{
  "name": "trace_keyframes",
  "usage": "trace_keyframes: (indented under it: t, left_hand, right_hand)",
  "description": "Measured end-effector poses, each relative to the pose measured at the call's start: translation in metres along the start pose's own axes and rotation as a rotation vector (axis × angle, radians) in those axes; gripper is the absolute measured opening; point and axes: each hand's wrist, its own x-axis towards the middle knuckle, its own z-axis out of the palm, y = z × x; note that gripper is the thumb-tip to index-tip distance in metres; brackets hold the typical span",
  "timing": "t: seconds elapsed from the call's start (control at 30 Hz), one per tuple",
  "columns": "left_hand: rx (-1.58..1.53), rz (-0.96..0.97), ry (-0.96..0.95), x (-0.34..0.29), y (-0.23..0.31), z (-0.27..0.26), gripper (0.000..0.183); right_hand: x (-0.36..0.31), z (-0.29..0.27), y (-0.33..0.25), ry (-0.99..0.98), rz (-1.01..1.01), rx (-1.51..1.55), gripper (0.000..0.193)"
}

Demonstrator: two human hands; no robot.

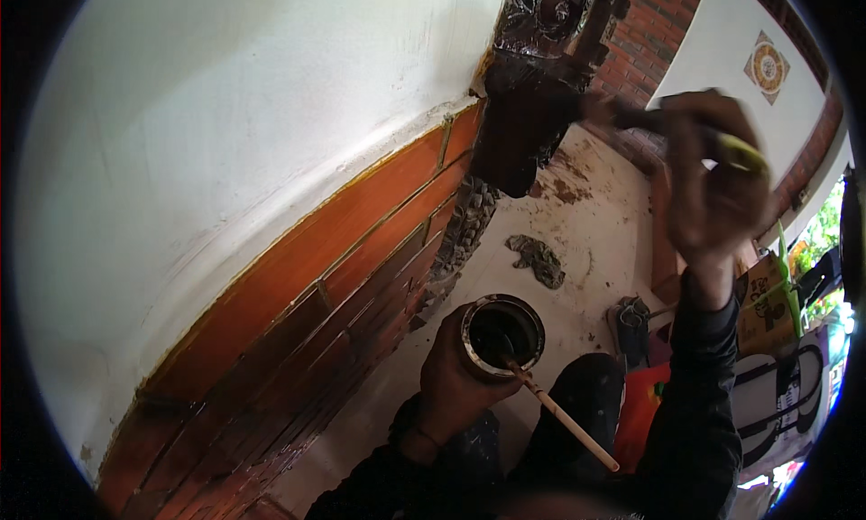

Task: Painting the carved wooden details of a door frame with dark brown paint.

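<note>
My left hand [448, 380] is wrapped round an open round can [538, 326] with dark liquid inside. A thin wooden stick [568, 421] leans out over the can's rim. My right hand [717, 191], raised and blurred by motion, grips a paintbrush [636, 117]; part of its handle is yellow-green. The brush's far end points at a dark wooden post [523, 123], glossy below and carved at the top. Blur hides whether the bristles touch the wood.
A white wall [253, 96] with orange-brown brick facing [361, 222] rises on the left. A crumpled dark rag [537, 260] lies on the stained pale floor [577, 222]. A shoe [630, 329], a cardboard box [765, 308] and a large printed bag [780, 389] are at the right.
</note>
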Motion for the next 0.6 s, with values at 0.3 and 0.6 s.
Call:
trace_keyframes:
  t: [0.3, 0.6]
  left_hand:
    - [0.139, 0.137, 0.053, 0.001, 0.003, -0.009, 0.109]
    - [0.142, 0.170, 0.009, 0.008, 0.001, -0.018, 0.106]
  right_hand:
    - [-0.050, -0.014, -0.029, -0.205, -0.075, -0.111, 0.017]
    - [-0.088, -0.017, -0.026, -0.011, -0.095, -0.050, 0.025]
